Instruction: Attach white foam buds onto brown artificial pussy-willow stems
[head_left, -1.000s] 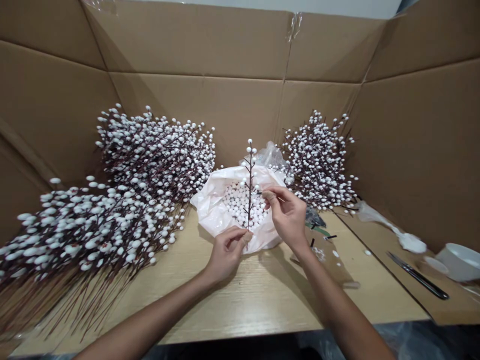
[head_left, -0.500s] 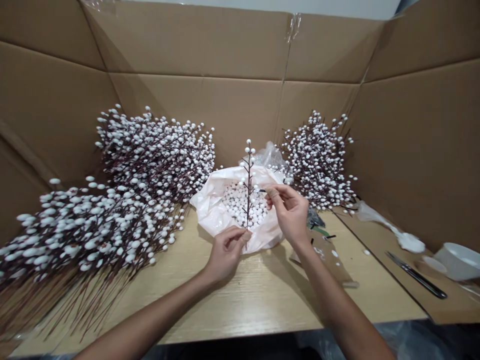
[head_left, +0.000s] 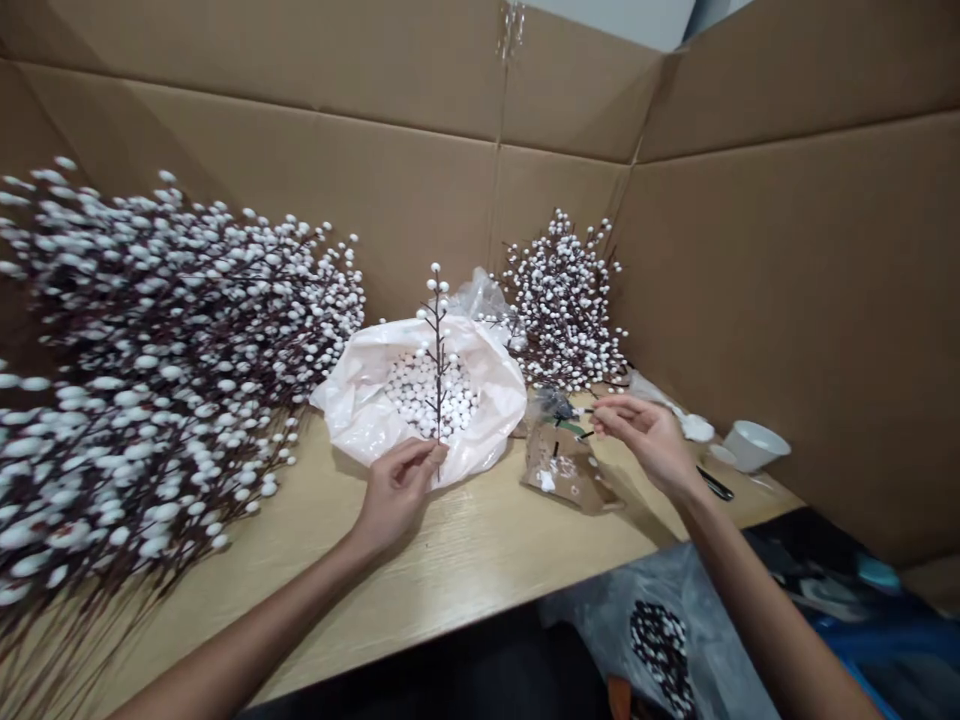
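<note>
Berry stem (head_left: 437, 340) stands upright right in the middle, over the open bag, with its bottom end pinched in the left hand (head_left: 396, 490).

The whole spot is boxed in by big cardboard walls (head_left: 300, 170) at the back and on both sides. The surface is a light wooden table (head_left: 465, 560). The left side is taken up by a huge heap of finished branches (head_left: 150, 330), dark twigs covered in white berries, lying on the table and leaning against the cardboard. A smaller bunch (head_left: 562, 300) sits in the back corner. Between them is a pale plastic bag (head_left: 360, 400), opened up and full of loose white beads (head_left: 420, 390). Just right of the bag there's a cardboard scrap (head_left: 566, 470) with white smears on it, then a white bowl (head_left: 754, 443) near the right wall and a dark knife (head_left: 716, 485) beside it.

Grip-wise, the left hand's thumb and forefinger are closed tight on the stem base, the other fingers curled, and the hand rests near the table in front of the bag. The right hand (head_left: 646, 435) hovers above the scrap, well apart from the stem, its fingertips pinched around a little twig piece (head_left: 587, 410) with a white tip.
</note>
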